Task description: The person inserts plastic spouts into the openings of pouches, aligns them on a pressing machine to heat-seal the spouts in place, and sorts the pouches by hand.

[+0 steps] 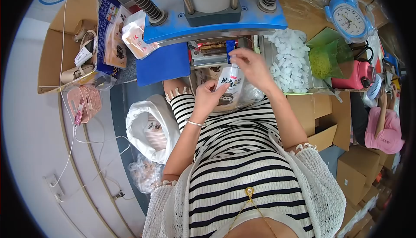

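A clear and white printed pouch with dark lettering is held upright over the lap. My left hand pinches its left side between thumb and fingers. At the pouch's top edge my right hand has its fingers closed around a small pale piece, too small to make out fully. Just beyond the hands is the press's lower part, with metal bars and a blue strip. To the right of my right hand, a tray holds a heap of white plastic spouts.
A blue press plate with springs hangs above the hands. A blue board and a white sack of pouches lie left. Right are an alarm clock, a pink bottle, cardboard boxes and another person in pink.
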Available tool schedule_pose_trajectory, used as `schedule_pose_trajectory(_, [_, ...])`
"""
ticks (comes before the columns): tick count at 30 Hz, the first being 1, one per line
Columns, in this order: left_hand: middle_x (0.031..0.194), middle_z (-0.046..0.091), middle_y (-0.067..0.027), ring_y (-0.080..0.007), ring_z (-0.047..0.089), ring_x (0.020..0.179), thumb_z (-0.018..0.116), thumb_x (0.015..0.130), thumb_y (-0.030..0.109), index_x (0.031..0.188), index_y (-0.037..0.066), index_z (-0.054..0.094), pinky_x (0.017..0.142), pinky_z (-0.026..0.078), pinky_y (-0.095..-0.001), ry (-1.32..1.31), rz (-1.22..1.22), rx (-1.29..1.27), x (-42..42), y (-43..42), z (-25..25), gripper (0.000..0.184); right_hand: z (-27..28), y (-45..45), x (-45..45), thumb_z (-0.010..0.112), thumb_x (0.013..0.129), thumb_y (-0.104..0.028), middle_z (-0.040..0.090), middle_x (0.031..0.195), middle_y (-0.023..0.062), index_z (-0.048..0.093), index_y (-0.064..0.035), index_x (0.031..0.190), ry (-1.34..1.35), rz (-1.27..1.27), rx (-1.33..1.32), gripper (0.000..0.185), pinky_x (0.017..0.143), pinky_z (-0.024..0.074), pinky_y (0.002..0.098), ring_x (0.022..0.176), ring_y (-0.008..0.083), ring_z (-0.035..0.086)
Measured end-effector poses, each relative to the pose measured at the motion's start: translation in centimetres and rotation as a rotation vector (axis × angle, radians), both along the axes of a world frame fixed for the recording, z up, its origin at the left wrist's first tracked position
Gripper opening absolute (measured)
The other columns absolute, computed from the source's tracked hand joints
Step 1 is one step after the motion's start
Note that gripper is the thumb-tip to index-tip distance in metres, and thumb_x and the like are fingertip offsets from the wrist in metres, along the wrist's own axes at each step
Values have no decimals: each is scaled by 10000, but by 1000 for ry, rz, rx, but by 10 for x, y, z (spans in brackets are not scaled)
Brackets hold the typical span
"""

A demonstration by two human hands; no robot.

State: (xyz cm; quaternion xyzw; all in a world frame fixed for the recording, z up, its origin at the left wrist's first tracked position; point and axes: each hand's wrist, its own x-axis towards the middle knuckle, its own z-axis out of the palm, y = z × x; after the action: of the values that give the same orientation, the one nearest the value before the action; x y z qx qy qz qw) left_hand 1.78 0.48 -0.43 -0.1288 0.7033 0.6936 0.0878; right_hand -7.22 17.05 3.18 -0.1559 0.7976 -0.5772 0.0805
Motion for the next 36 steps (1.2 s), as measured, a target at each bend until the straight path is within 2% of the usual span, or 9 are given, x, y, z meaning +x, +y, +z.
schedule_pose_trajectory(5, [795, 668, -18, -32, 541, 673, 692, 865, 162, 911, -42, 686, 607, 452, -206, 40, 12, 30, 2, 0, -6, 209, -13, -14, 7, 604, 885, -115, 657, 886, 128, 616, -7, 1054, 9, -131, -138, 201, 709, 495, 297, 783, 207, 638])
schedule_pose_trajectory(8, [835, 677, -16, -33, 559, 722, 684, 870, 140, 934, -34, 688, 631, 451, -201, 83, 10, 100, -3, -1, -7, 185, -2, -2, 6, 589, 901, -100, 648, 997, 114, 610, 3, 1090, 215, -140, 197, 216, 766, 480, 285, 853, 178, 624])
schedule_pose_trajectory(13, [860, 686, -30, -44, 576, 732, 671, 880, 152, 931, -35, 690, 638, 460, -207, 82, 153, 131, -36, -13, -5, 195, 2, 15, 2, 586, 902, -99, 634, 993, 132, 619, -7, 1076, 129, -211, 114, 199, 753, 479, 292, 819, 197, 611])
schedule_pose_trajectory(23, [820, 655, -2, -37, 523, 680, 681, 874, 198, 915, -35, 684, 624, 447, -214, 31, 113, 58, -46, -22, -9, 237, -16, 10, 20, 558, 901, -38, 644, 891, 111, 627, 11, 1023, 449, -329, 81, 149, 730, 467, 293, 795, 217, 596])
schedule_pose_trajectory(28, [839, 642, 13, -31, 518, 714, 689, 868, 246, 975, -14, 670, 599, 432, -217, 38, -122, 14, 23, -71, -22, 282, -38, 41, 125, 623, 801, 10, 617, 854, 156, 624, -21, 957, 396, 197, 240, 159, 714, 453, 399, 777, 317, 574])
schedule_pose_trajectory(29, [847, 655, -23, -85, 557, 734, 690, 857, 240, 998, -8, 660, 633, 449, -262, 53, -152, -161, 34, -91, -41, 287, -66, 54, 128, 623, 807, -11, 615, 869, 169, 624, -15, 981, 328, 175, 239, 175, 731, 450, 417, 789, 342, 568])
schedule_pose_trajectory(31, [856, 668, -59, -140, 596, 754, 692, 847, 234, 1022, -1, 650, 666, 466, -307, 69, -175, -329, 29, -105, -60, 296, -102, 69, 114, 594, 869, -127, 623, 996, 203, 618, -16, 1096, 311, -251, 547, 254, 867, 423, 450, 943, 399, 557])
schedule_pose_trajectory(33, [964, 642, -221, -373, 619, 886, 672, 827, 270, 1137, -14, 595, 767, 484, -441, 584, 199, -1031, -5, -114, -69, 427, -153, 80, 72, 542, 921, -225, 585, 1175, 214, 582, -23, 1177, 87, -342, 604, 329, 971, 369, 445, 1076, 403, 523])
schedule_pose_trajectory(36, [964, 628, -248, -426, 581, 909, 574, 871, 305, 1159, 1, 578, 820, 471, -465, 459, 101, -1074, -50, -136, -196, 419, -201, 78, 12, 548, 933, -351, 579, 1191, 232, 566, 24, 1194, -13, -341, 425, 458, 988, 375, 395, 1085, 397, 526])
